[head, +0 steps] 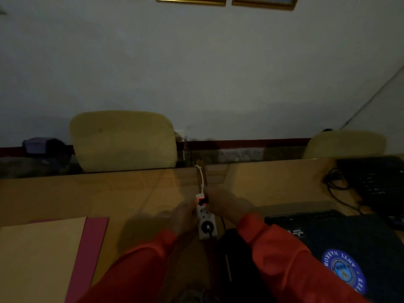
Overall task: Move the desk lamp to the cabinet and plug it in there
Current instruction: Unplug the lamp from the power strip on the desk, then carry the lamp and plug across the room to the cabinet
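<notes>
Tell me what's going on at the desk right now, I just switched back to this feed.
A person in orange sleeves has both hands at a white power strip lying on the wooden desk. The left hand rests against its side; the right hand is at the far end, by the lit red switch. A black plug sits in the near socket. The room is dim and blurred, so neither grip is clear. No lamp is in view.
</notes>
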A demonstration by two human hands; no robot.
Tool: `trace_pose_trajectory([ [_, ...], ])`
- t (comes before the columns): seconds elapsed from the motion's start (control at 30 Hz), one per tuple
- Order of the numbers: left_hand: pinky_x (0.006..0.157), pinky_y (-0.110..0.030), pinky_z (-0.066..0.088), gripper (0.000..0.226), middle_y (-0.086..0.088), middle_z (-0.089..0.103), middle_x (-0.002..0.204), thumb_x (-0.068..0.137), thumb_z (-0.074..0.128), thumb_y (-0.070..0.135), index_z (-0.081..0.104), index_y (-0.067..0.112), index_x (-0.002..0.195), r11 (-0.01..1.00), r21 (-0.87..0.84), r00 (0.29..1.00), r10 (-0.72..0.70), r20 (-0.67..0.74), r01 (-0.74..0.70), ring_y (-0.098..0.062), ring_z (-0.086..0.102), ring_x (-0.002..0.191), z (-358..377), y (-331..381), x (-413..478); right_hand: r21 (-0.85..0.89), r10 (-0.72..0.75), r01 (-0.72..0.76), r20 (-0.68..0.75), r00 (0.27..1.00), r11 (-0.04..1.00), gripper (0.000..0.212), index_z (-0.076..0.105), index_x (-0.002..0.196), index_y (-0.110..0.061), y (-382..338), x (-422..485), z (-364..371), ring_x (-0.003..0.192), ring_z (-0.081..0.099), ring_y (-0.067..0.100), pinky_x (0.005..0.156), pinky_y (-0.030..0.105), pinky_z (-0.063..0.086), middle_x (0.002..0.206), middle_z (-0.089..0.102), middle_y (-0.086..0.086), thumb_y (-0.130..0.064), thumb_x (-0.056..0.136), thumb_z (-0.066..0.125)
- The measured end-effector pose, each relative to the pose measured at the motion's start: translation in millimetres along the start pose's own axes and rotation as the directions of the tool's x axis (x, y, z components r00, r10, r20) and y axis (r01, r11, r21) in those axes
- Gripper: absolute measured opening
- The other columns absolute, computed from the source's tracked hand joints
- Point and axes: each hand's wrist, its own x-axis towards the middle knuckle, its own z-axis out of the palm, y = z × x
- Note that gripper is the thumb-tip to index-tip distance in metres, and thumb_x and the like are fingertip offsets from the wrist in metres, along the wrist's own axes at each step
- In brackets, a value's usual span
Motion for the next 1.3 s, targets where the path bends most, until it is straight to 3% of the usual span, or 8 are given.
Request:
trace_pose_trajectory([
  [0.07,0.108,-0.038,0.036,0.052,-0.017,0.044,0.144,0.093,0.052,0.022,0.035,0.008,0.140,0.999,0.033,0.997,-0.007,0.077,0.005,-0.030,0.042,0.132,-8.9,3.7,-0.3,0.156,0.029,-0.010,-0.123,0.992,0.988,0.007,0.063,0.087,-0.009,-3.2,-9.7,-10.3,0.076,0.060,0.018,0.062,0.025,0.046,0.086,0.066,0.010,-0.013,0.082,0.065],
  [0.13,0.110,-0.040,0.033,0.043,-0.021,0.044,0.143,0.094,0.049,0.015,0.041,0.002,0.135,1.000,0.011,0.992,0.012,0.125,-0.013,-0.034,0.042,0.132,-23.5,9.9,-1.9,0.318,0.123,-0.056,-0.194,0.973,0.946,0.017,0.057,0.066,-0.014,-7.9,-22.4,-19.3,0.059,0.050,0.010,0.049,0.016,0.037,0.065,0.057,0.003,-0.013,0.079,0.067],
  [0.3,0.086,-0.029,0.040,0.033,-0.017,0.059,0.126,0.090,0.053,0.020,0.054,0.007,0.120,1.000,-0.023,0.999,0.021,-0.033,-0.022,-0.031,0.055,0.115,-72.1,33.1,-25.9,0.693,0.303,-0.099,-0.179,0.936,0.714,0.025,0.065,0.101,0.002,-23.8,-63.0,-34.9,0.077,0.065,0.025,0.078,0.042,0.056,0.089,0.067,0.020,-0.016,0.084,0.065],
  [0.4,0.097,-0.032,0.042,0.043,-0.013,0.058,0.132,0.088,0.055,0.023,0.049,0.014,0.130,1.000,-0.027,0.996,0.007,-0.093,-0.010,-0.028,0.055,0.119,-104.3,50.0,-50.2,0.816,0.257,-0.055,-0.117,0.959,0.576,0.028,0.058,0.116,-0.002,-40.5,-89.9,-40.3,0.066,0.061,0.014,0.065,0.027,0.057,0.095,0.068,0.014,-0.016,0.092,0.057],
  [0.77,0.086,-0.033,0.048,0.041,-0.003,0.063,0.109,0.090,0.057,0.028,0.053,0.016,0.129,0.973,-0.114,0.932,0.155,-0.329,-0.202,-0.023,0.061,0.099,-171.5,85.4,-231.9,0.958,0.090,0.104,-0.133,0.987,0.269,0.013,0.067,0.097,-0.016,-93.4,-197.5,-27.0,0.061,0.061,0.011,0.054,0.021,0.048,0.076,0.078,-0.006,-0.016,0.094,0.054],
  [0.9,0.076,-0.009,0.046,0.034,0.003,0.065,0.110,0.091,0.057,0.022,0.056,0.020,0.126,0.915,-0.272,0.893,0.166,-0.419,-0.298,-0.003,0.059,0.094,-162.6,83.3,-312.2,0.976,0.072,0.088,-0.104,0.992,0.197,0.015,0.065,0.101,-0.008,-101.8,-232.7,-2.7,0.057,0.062,0.011,0.058,0.027,0.045,0.079,0.078,-0.001,-0.014,0.093,0.054],
  [1.17,0.086,-0.010,0.050,0.026,0.012,0.069,0.110,0.092,0.055,0.023,0.062,0.032,0.116,0.760,-0.573,0.858,-0.040,-0.512,-0.307,0.002,0.062,0.104,-107.3,59.3,-442.4,0.992,0.095,0.050,-0.061,0.994,0.116,0.017,0.061,0.102,-0.007,-113.1,-296.6,52.3,0.070,0.065,0.019,0.071,0.032,0.048,0.075,0.076,0.002,-0.007,0.096,0.046],
  [1.3,0.086,-0.024,0.053,0.019,0.007,0.070,0.109,0.091,0.056,0.026,0.064,0.037,0.105,0.683,-0.706,0.873,-0.212,-0.439,-0.189,-0.009,0.064,0.102,-53.5,35.5,-466.5,0.994,0.080,0.042,-0.050,0.996,0.103,0.021,0.062,0.094,-0.006,-112.7,-318.9,67.9,0.058,0.071,0.013,0.053,0.024,0.057,0.071,0.074,0.003,-0.004,0.097,0.042],
])
